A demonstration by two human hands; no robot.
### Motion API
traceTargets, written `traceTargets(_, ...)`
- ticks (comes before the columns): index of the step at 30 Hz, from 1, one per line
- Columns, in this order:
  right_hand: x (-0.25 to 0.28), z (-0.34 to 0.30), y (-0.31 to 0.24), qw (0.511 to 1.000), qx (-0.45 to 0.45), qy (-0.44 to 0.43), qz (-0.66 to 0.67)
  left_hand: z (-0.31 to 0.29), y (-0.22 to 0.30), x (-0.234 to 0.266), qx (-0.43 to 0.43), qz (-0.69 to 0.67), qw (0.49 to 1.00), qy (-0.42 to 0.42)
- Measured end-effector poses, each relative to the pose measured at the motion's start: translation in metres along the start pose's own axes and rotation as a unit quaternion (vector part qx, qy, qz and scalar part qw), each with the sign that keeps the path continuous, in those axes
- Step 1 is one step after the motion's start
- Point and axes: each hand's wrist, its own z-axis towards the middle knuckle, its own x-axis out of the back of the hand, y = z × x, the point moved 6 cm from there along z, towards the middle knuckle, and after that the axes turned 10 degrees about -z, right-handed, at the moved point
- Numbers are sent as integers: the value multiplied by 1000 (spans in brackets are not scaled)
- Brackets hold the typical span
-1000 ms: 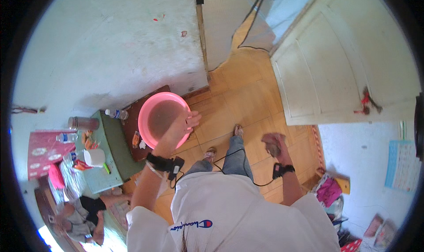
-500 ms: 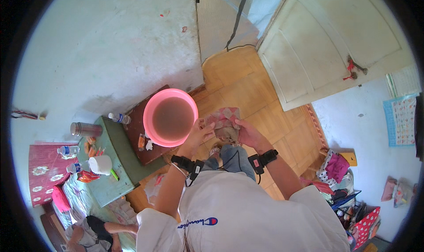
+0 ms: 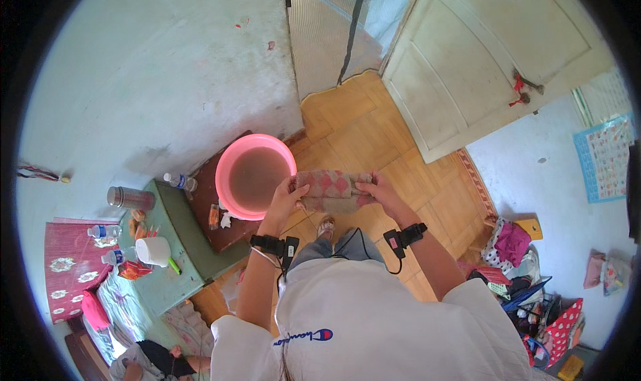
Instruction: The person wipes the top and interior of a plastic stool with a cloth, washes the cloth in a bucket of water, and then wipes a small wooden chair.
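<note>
1. A folded cloth (image 3: 334, 191), drab with a red diamond pattern, spans the gap between two bare hands near the center of the frame, held above the wood-toned floor (image 3: 364, 130).
2. The left hand (image 3: 286, 199) grips the cloth's left end — the thumb lies over the upper face, and the fabric is pinched between it and the fingers, which are partly hidden.
3. The right hand (image 3: 384, 194) pinches the opposite end, its thumb laid across the face and pointing inward; how far the other fingers reach behind the cloth cannot be told.
4. Between the two grips, the middle of the cloth runs free of the fingers, its folds lying lengthwise from hand to hand.
5. Just left of the left hand, a pink basin (image 3: 222, 180) of murky water (image 3: 260, 179) stands on a dark red surface (image 3: 200, 204), with an orange packet (image 3: 214, 216) and a crumpled white scrap (image 3: 226, 221) beside it.
6. At the left of the frame, a green surface (image 3: 183, 281) carries a white container (image 3: 153, 251) and a metallic canister (image 3: 130, 198).
7. A pale paneled door (image 3: 494, 74) fills the upper right — another person (image 3: 160, 357) is partly visible at lower left.
</note>
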Motion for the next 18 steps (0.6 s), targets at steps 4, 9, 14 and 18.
traceTargets(4,12,-4,-5,997,10,-47,64,-4,-16,-13,-12,-13,1000,18)
traceTargets(9,4,-10,-10,990,-2,-99,105,-10,-63,1,83,-21,995,51)
traceTargets(14,1,-15,-27,974,2,-180,136,-19,-68,-11,94,-44,988,111)
traceTargets(18,-21,-10,-41,973,11,-214,91,-25,-65,-8,3,64,988,143)
